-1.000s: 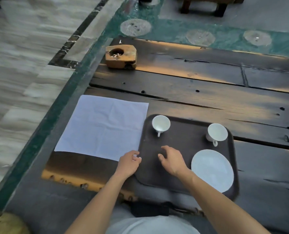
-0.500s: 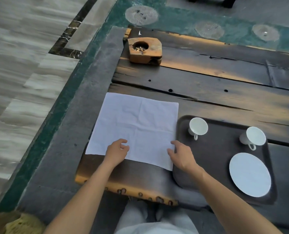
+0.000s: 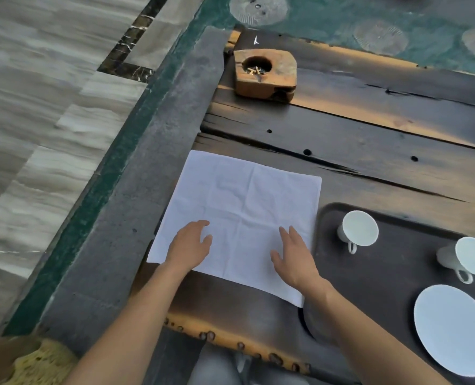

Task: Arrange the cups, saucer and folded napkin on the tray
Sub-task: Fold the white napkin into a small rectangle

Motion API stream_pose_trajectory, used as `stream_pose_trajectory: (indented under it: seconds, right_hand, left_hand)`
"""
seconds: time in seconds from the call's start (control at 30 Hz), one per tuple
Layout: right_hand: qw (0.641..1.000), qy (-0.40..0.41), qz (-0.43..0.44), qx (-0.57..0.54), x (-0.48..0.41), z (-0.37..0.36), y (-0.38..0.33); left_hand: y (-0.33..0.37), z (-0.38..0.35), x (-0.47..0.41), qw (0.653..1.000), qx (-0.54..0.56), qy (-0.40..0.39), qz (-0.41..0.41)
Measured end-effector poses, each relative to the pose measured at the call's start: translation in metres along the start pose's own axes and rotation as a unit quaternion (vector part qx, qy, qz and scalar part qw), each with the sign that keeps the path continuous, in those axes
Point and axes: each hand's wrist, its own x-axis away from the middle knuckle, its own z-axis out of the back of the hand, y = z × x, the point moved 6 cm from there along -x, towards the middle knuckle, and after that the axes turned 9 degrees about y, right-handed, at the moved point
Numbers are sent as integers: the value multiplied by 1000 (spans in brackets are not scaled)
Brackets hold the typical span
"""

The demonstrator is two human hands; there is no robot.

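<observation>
Napkin (image 3: pixel 239 207) lies spread open and flat on the dark wooden table (image 3: pixel 369 134), in the middle of the frame, with crease lines crossing it; it is not folded and not on the tray. Its right edge is just beside the left rim of the dark tray (image 3: pixel 392 273); whether the two touch I cannot tell.

The left hand (image 3: pixel 189 247) is palm down on the lower left part of the cloth, its fingers loosely stretched and gripping nothing. The right hand (image 3: pixel 294 259) is palm down on the lower right part, with fingers straight and a little spread, also holding nothing.

On the tray, the first cup (image 3: pixel 360 227) stands at the upper left part, its handle pointing to the lower edge of the frame. The second cup (image 3: pixel 469 257) stands to the right of it, near the right edge of the frame, with its handle turned the same way. The white saucer (image 3: pixel 456 329) lies below the second cup, in the lower right corner, apart from both cups.

A wooden block (image 3: pixel 264 72) with a round hollow sits on the table at the upper middle, well apart from the napkin.
</observation>
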Motion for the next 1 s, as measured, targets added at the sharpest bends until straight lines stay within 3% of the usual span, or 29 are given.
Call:
stream_pose_trajectory:
  seconds: [0.2, 0.4, 0.8, 1.0]
  right_hand:
    - [991, -38, 28, 122, -25, -27, 2]
    - [993, -28, 11, 117, -37, -45, 4]
    - [988, 75, -15, 131, -57, -71, 4]
    - [984, 108, -23, 137, -61, -71, -2]
  left_hand:
    - [27, -27, -22, 986, -143, -39, -74]
    - [27, -57, -45, 954, -263, -64, -129]
    - [0, -43, -92, 945, -274, -50, -173]
    - [-16, -36, -116, 930, -270, 13, -251]
